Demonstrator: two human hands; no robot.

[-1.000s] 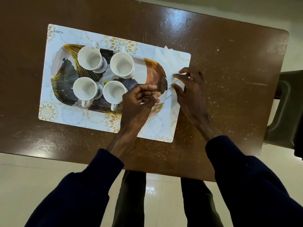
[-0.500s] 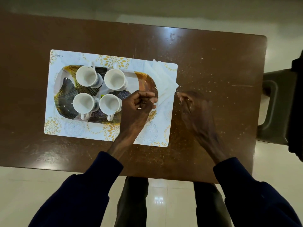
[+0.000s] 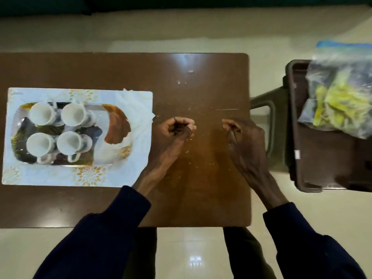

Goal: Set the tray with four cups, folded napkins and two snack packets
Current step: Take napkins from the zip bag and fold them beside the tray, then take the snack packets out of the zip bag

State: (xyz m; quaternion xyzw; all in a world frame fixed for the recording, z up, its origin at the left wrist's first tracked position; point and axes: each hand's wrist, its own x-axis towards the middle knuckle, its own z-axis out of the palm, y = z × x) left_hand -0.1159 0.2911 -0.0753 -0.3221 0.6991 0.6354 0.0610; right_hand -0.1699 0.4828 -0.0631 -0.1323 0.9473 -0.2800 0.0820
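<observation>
Four white cups [image 3: 58, 126] stand in a two-by-two block on the left part of one patterned tray [image 3: 117, 125], which sits on one floral placemat [image 3: 50, 177] at the left of the brown table [image 3: 201, 178]. White napkins [image 3: 136, 106] lie in a loose pile on the mat's far right corner, just beside the tray; I cannot count them. One clear zip bag [image 3: 340, 93] holding yellow packets rests on the brown plastic stool [image 3: 322, 158] to my right, off the table. A second ago my left hand [image 3: 177, 128] was curled at the tray's right end and my right hand [image 3: 243, 135] lay on the napkins; now both have come away over bare tabletop, well apart from each other, and the bag has come into sight. My left hand is loosely curled, fingertips drawn toward the thumb, with nothing visible in it. My right hand is half curled too, back upward, also holding nothing I can see.
</observation>
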